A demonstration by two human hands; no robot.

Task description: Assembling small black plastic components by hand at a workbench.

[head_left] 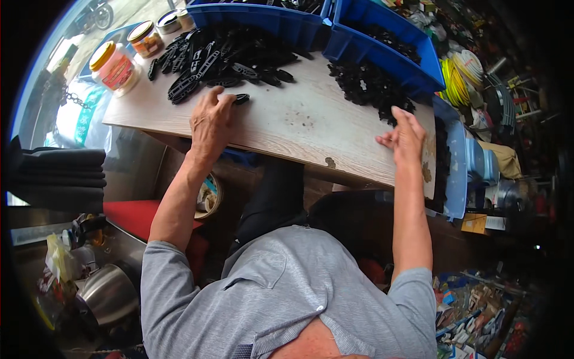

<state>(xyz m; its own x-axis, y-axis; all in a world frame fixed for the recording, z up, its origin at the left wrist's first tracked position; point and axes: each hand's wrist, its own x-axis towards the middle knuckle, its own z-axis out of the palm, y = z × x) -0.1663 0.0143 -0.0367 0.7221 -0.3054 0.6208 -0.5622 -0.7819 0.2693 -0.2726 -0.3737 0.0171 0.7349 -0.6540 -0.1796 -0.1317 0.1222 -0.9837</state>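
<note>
On the left of the table, my left hand (pixel 210 118) is bent over a slim black plastic piece (pixel 241 99). The piece's end sticks out beside my thumb and index finger; the rest is hidden. Just beyond lies a heap of long black slotted plastic parts (pixel 206 64). My right hand (pixel 408 139) is at the table's right side, index finger stretched out and thumb apart, with nothing visible between them. Its fingertips are at the near edge of a pile of small black parts (pixel 365 84).
Blue bins (pixel 388 57) with black parts line the table's far side. Another blue bin (pixel 456 167) stands along the right edge. Jars (pixel 113 69) with lids stand at the far left. The wooden tabletop (pixel 299 128) has worn patches. A red seat (pixel 134 218) is below left.
</note>
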